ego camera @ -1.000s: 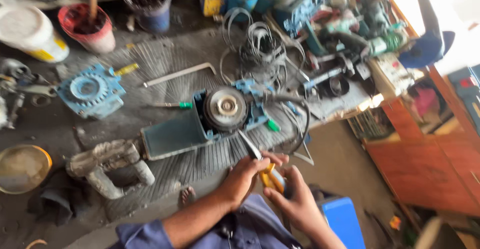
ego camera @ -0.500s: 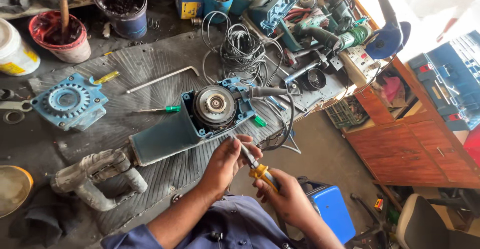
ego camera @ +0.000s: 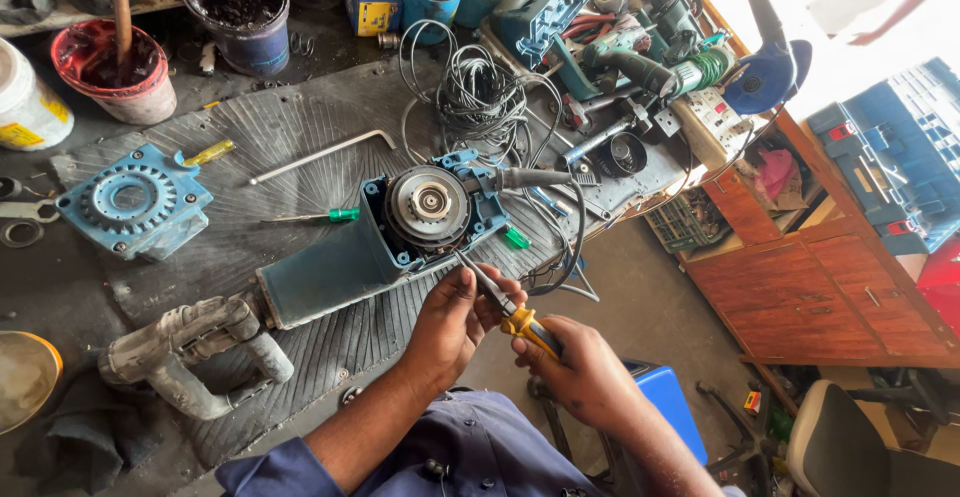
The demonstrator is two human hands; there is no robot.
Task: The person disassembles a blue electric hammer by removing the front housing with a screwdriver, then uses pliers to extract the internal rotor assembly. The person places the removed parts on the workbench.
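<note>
Head view: the opened blue power tool housing (ego camera: 400,232) lies on the ribbed mat (ego camera: 290,127), its round motor assembly (ego camera: 428,203) exposed. Just below the housing, the right hand (ego camera: 580,372) is closed around the yellow handle of the needle-nose pliers (ego camera: 505,307). The left hand (ego camera: 455,322) pinches the pliers' shaft. A green-handled screwdriver (ego camera: 312,217) lies left of the housing

You stand at a dark, grimy workbench (ego camera: 60,287) over a grey concrete floor (ego camera: 640,287), with a reddish wooden cabinet (ego camera: 830,297) to your right and harsh daylight at the upper right.
</note>
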